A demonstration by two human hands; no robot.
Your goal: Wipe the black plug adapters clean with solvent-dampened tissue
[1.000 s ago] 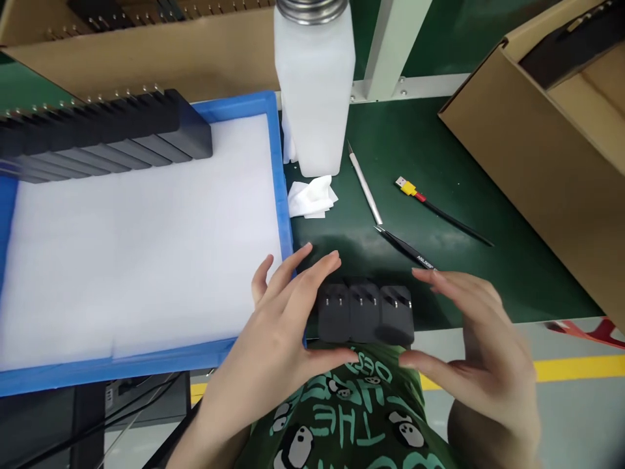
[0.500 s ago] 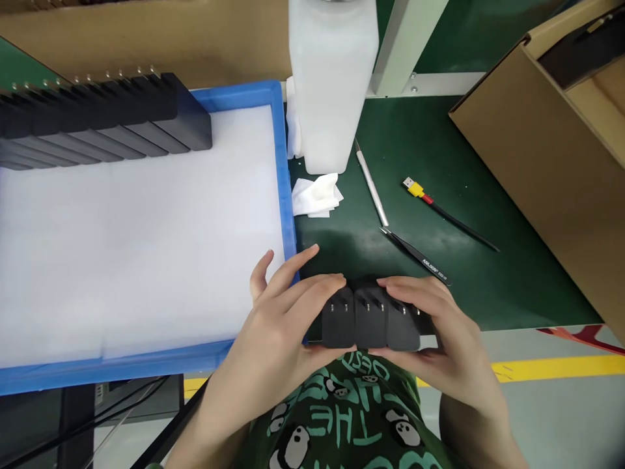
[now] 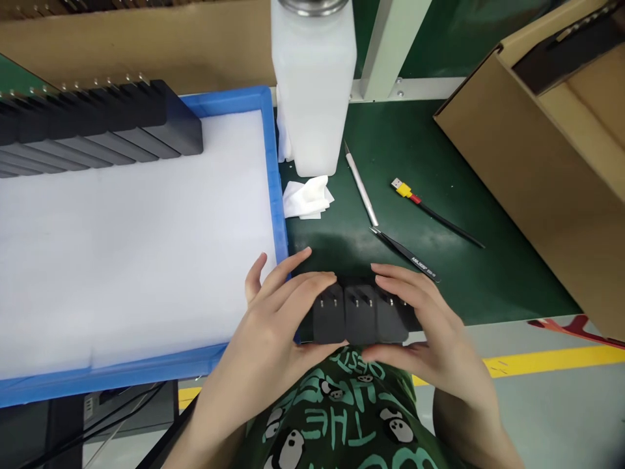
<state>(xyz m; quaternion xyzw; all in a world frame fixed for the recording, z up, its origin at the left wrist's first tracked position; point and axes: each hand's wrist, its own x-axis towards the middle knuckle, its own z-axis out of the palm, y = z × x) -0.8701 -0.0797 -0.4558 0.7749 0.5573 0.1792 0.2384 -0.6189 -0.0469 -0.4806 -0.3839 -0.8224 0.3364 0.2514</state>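
Note:
A short row of black plug adapters stands side by side at the front edge of the green bench, metal prongs pointing up. My left hand pinches the leftmost adapter, thumb on the near side and fingertips on the far side; its outer fingers are raised. Around the right end curls my right hand, fingertips over the far edge and thumb low at the near side, where it seems slightly off the surface. That hand partly hides the right-end adapters.
Left lies a blue tray lined in white, with a row of black adapters at its back. Behind are a white bottle and folded tissue. A craft knife, tweezers, USB cable and cardboard box lie rightward.
The whole view has shifted slightly. My right hand has loosened a little, its thumb easing down from the adapters' near side. My left hand keeps its pinch.

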